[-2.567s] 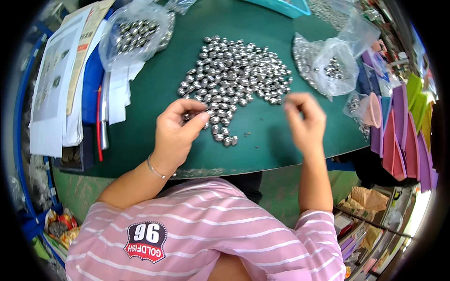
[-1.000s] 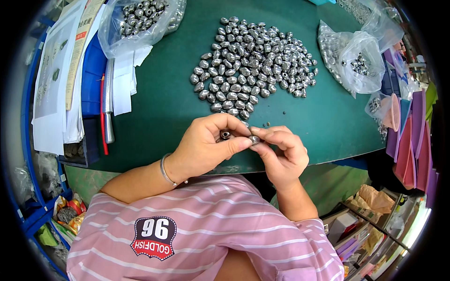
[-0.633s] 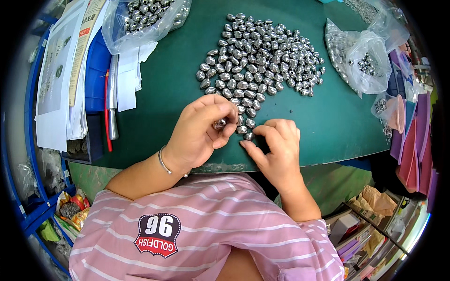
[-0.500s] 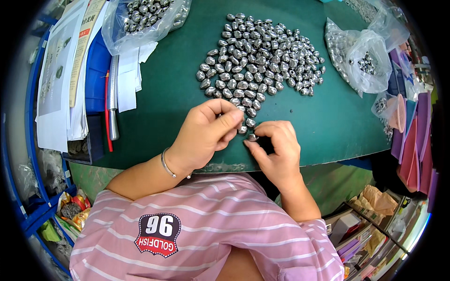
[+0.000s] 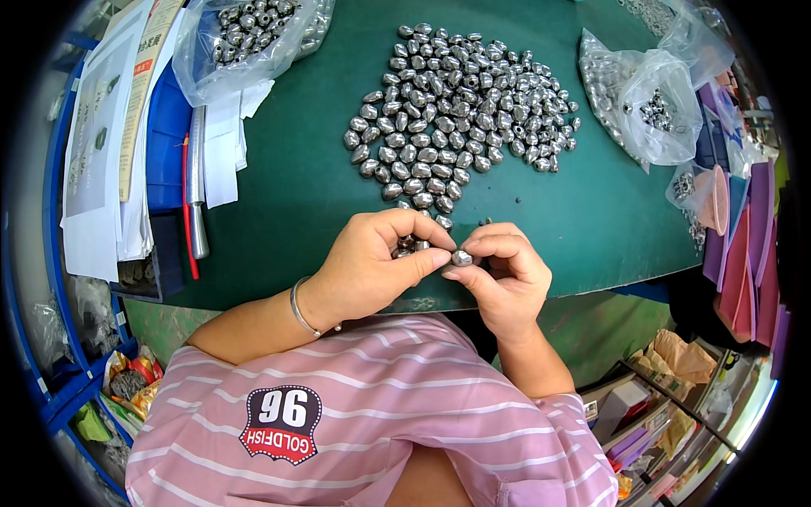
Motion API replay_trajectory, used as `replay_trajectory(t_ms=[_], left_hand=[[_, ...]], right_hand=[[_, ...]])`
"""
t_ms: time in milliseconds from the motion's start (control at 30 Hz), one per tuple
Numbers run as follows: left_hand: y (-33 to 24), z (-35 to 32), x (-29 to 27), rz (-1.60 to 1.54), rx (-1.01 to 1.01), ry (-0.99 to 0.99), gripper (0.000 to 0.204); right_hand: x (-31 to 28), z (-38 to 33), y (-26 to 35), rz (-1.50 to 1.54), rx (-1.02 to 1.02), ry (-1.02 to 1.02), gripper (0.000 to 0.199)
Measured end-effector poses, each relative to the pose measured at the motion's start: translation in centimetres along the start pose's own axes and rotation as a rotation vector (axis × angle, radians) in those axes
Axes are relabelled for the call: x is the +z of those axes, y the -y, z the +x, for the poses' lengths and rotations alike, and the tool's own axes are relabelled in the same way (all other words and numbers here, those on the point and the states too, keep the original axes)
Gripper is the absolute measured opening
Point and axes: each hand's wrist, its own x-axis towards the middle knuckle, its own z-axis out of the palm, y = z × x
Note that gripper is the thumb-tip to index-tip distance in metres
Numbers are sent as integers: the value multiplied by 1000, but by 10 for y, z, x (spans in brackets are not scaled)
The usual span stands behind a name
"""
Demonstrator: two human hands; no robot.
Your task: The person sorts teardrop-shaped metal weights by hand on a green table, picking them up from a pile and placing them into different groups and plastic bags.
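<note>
My right hand (image 5: 507, 275) pinches a shiny silver faceted bead (image 5: 462, 258) between thumb and fingertips, just above the table's near edge. Against or very close to the bead's left side are the thumb and index fingertips of my left hand (image 5: 376, 258), which is curled closed. More beads show in the gap between that thumb and index finger; whether they are held or lie on the table cannot be made out. Beyond my hands spreads a large pile of similar metal beads (image 5: 460, 101), with a narrow tail reaching toward my left fingers.
The table (image 5: 296, 186) has a green top. An open plastic bag (image 5: 198, 68) of beads lies far left, and more bags (image 5: 655, 118) lie far right. Papers (image 5: 101, 169), a red stick (image 5: 187, 211) and a metal rod (image 5: 198, 228) are at left. Purple bins (image 5: 735, 245) stand at right.
The bead in my right hand has come up against my left fingertips, more in the open. My left hand has shifted down toward me, and the view has shifted slightly.
</note>
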Motion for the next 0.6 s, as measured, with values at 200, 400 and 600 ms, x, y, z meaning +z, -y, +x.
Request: replay_trajectory(t_ms=[200,400,600], left_hand=[[0,0,-1,-26,-2,20,12],[-11,-1,0,-147,-77,69,19],[-5,8,-18,-804,12,-60,12]], right_hand=[[2,-1,-2,15,-37,-25,24],[0,6,5,-263,-239,19,24],[-8,24,-1,-555,-248,70,18]])
